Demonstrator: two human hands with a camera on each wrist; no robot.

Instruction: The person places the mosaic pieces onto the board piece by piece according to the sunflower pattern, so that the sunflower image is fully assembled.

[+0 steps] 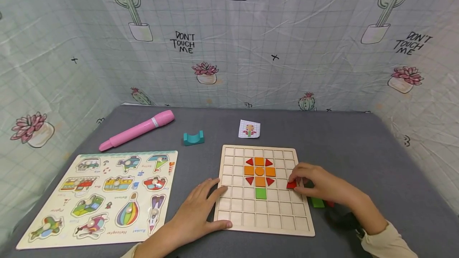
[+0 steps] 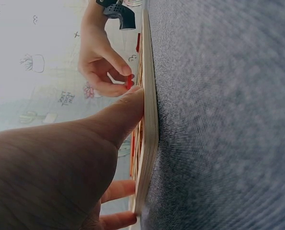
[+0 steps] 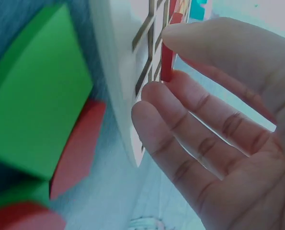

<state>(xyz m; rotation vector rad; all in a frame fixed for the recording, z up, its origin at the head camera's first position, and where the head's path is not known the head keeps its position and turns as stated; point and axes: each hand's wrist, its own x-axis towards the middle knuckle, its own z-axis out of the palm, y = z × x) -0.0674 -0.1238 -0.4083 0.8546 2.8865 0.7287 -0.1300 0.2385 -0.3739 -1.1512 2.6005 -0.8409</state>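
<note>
The red piece [image 1: 291, 185] is sitting pinched in the right hand [image 1: 319, 184] over the grid board's [image 1: 263, 226] right side, while the left hand [image 1: 195, 214] is lying open, pressing the board's near left edge.

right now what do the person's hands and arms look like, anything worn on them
Both hands are bare: no gloves, no rings visible. The right hand comes out of a cream long sleeve, with a black device, apparently strapped at that wrist. The left hand shows a sliver of matching cream cuff at the bottom edge.
</note>
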